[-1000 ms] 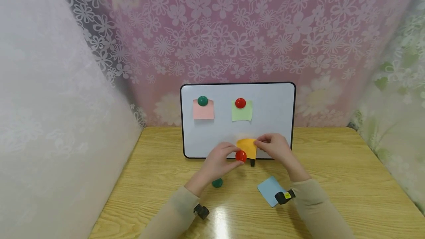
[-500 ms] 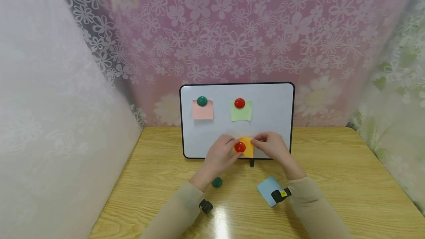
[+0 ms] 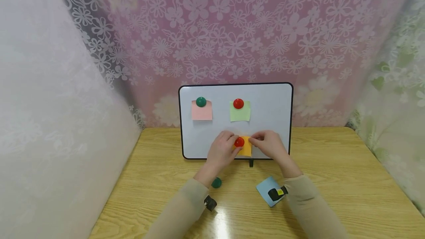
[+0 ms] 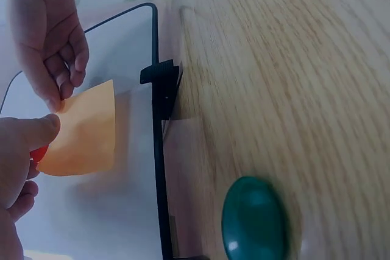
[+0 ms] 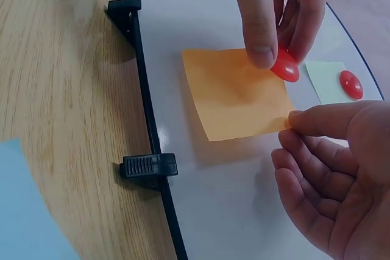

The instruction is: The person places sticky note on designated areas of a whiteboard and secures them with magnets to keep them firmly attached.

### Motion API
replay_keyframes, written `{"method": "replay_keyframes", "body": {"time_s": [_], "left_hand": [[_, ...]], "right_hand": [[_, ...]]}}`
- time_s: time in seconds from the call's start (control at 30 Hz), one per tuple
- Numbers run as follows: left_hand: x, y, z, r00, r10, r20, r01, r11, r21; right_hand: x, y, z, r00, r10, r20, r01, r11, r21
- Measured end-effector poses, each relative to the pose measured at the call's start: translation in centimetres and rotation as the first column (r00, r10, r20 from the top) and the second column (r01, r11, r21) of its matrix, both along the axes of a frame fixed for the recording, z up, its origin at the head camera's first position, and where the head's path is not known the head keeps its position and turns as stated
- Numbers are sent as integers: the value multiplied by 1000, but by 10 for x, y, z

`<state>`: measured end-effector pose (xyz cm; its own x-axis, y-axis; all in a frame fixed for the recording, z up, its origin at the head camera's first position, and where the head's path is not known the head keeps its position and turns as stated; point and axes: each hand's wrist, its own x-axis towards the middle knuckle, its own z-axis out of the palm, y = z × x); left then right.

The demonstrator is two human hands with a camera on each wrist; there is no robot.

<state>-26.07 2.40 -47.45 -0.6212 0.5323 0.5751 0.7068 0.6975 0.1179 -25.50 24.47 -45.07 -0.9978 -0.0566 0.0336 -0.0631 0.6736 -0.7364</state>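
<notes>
No legible text anywhere

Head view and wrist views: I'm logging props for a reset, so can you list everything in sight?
whiteboard: 1, white with black frame, upright at back of table
pink note: 1, board upper left, under green magnet
green note: 1, board top middle, under red magnet
orange note: 1, board bottom edge
held magnet: 1, red, on orange note
loose magnet: 1, green, on table
blue note: 1, on table
table: 1, light wood
left hand: pinches held magnet
right hand: pinches orange note's edge
</notes>
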Motion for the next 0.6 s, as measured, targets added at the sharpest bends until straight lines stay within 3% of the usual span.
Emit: {"method": "replay_keyframes", "body": {"time_s": [0.6], "left_hand": [[-7, 12, 0, 999, 29, -25, -29, 1000, 3]], "right_hand": [[-1, -4, 4, 1000, -15, 1, 15, 1000, 5]]}}
